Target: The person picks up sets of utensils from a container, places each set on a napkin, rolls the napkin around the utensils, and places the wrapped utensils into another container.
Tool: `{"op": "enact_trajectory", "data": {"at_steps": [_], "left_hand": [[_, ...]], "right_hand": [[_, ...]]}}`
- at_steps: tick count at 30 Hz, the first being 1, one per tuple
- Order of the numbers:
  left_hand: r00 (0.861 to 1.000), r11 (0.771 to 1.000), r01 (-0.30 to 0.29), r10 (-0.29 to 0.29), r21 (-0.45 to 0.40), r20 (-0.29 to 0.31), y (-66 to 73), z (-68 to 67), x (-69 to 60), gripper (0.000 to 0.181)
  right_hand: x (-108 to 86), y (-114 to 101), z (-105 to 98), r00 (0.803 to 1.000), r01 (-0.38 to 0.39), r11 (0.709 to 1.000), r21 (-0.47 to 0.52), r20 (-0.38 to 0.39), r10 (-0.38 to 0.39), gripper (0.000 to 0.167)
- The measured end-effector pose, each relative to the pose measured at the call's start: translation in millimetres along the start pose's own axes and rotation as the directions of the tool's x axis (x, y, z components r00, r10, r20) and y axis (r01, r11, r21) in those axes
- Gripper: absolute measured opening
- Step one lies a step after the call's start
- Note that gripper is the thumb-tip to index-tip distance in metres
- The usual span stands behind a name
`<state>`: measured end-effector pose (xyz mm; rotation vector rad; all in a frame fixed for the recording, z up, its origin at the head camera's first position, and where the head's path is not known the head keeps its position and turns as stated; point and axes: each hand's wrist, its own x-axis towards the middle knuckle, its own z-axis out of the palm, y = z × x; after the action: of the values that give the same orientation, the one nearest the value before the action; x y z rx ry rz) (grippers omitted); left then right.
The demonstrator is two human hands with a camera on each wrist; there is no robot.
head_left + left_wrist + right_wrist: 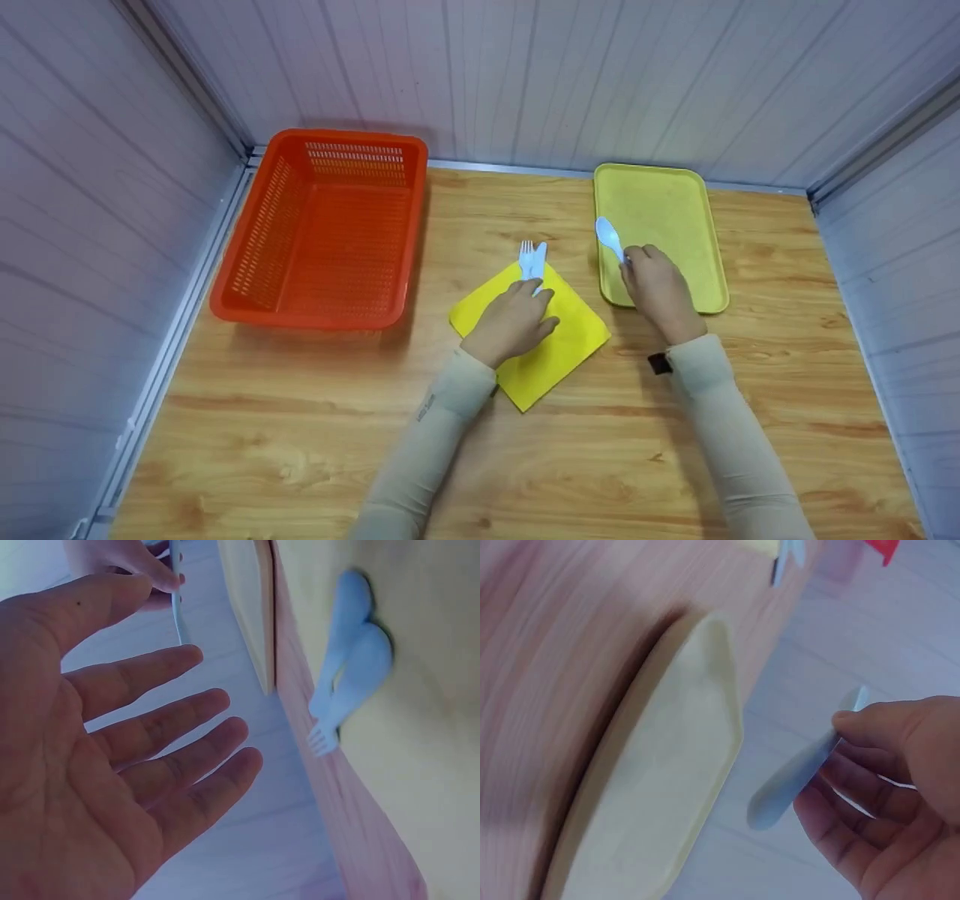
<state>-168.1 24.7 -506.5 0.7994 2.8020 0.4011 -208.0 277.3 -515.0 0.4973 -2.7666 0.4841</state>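
Note:
A white spoon (609, 236) is pinched between the thumb and fingers of my right hand (660, 291), above the yellow tray (654, 201). The right wrist view shows the spoon (791, 784) held apart from the tray surface. My left hand (511, 322) hovers over a yellow napkin (576, 324), its fingers spread and nothing in its grasp. On that napkin a white fork (526, 253) and a white knife (540, 256) lie together, their tips past the napkin's far corner. In the left wrist view the fork (365, 671) crosses partly over the knife (351, 604).
An orange-red basket (315, 325) with slotted sides stands at the left on the wooden table (322, 450). Pale panel walls (510, 82) enclose the table at the back and both sides. The tray sits close to the back wall.

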Motion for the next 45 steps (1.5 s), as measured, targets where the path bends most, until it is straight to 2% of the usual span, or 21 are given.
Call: {"op": "enact_trajectory", "data": {"at_steps": [5,10,15,18,20,27,36,42,45], "left_hand": [[0.999,0.998,0.04,-0.041,-0.051,-0.013,-12.3,7.0,-9.9,0.05],[0.993,0.986,0.118,-0.116,-0.113,0.027,-23.8,15.0,-19.0,0.048],[0.974,0.969,0.21,-0.196,-0.132,0.112,-31.0,23.5,-26.1,0.043],[0.964,0.961,0.239,-0.217,-0.137,0.156,-32.6,27.4,-29.1,0.042],[0.958,0.957,0.253,-0.227,-0.143,0.176,-32.8,29.3,-30.7,0.041],[0.955,0.958,0.255,-0.228,-0.134,0.187,-32.4,31.4,-33.4,0.042],[0.957,0.958,0.244,-0.214,-0.15,0.194,-32.1,31.8,-34.5,0.047],[0.956,0.963,0.236,-0.206,-0.131,0.21,-33.3,33.1,-35.1,0.053],[0.954,0.967,0.23,-0.202,-0.109,0.219,-33.8,34.5,-36.4,0.059]], "right_hand": [[2.2,-22,9,0.99,-0.128,0.989,0.078,0.075,0.122,0.019],[7.2,-41,27,0.967,-0.241,0.958,0.157,0.122,0.223,0.016],[9.5,-57,49,0.926,-0.352,0.921,0.167,0.207,0.316,0.016],[10.1,-63,60,0.899,-0.403,0.899,0.172,0.261,0.353,0.017],[10.7,-66,66,0.888,-0.418,0.892,0.171,0.284,0.361,0.017],[12.5,-70,77,0.892,-0.408,0.897,0.17,0.284,0.352,0.017],[14.2,-71,81,0.893,-0.402,0.904,0.146,0.28,0.351,0.019],[14.3,-71,83,0.913,-0.367,0.912,0.183,0.259,0.315,0.02],[14.1,-71,84,0.911,-0.37,0.908,0.195,0.266,0.314,0.02]]}}
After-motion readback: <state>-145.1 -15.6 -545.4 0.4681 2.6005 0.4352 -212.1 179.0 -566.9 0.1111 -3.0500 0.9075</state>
